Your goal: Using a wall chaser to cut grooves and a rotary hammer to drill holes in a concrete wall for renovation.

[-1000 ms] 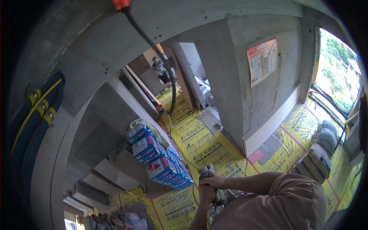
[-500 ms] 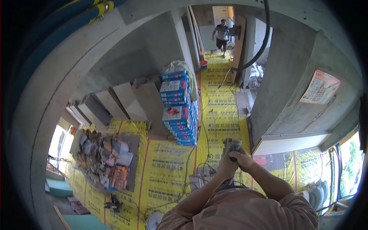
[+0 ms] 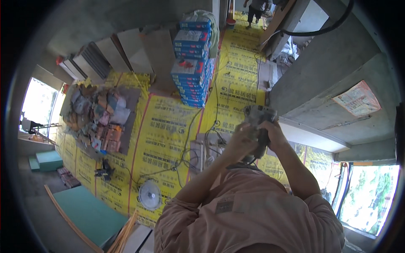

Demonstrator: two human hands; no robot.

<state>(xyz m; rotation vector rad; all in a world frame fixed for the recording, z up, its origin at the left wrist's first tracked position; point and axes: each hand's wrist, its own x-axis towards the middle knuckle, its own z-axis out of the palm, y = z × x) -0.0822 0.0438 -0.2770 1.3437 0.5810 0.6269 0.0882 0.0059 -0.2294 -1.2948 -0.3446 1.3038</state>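
Note:
In front of my chest is a dark grey hand-held power tool [image 3: 262, 114], with a broad head at its far end and a body running back toward me. My right hand [image 3: 273, 134] is closed around it from the right side. My left hand [image 3: 241, 143] is at the tool's left side, its fingers bent and blurred, so whether they grip the tool or only touch it is unclear. The tool's near end is partly hidden by my hands. What kind of power tool it is cannot be made out.
Blue boxes [image 3: 192, 78] stand stacked ahead-left on yellow floor film [image 3: 162, 126]. Rubble [image 3: 99, 111] lies farther left. Cables [image 3: 187, 158] trail near a round fan-like object [image 3: 149, 195] and green boards [image 3: 86, 213]. A concrete wall [image 3: 320, 84] rises right; a person [image 3: 255, 10] stands in the far passage.
My view has tilted down and shifted, with more of my shirt and the green boards showing. My left hand has shifted on the tool, its fingers now blurred. The person remains in the far passage.

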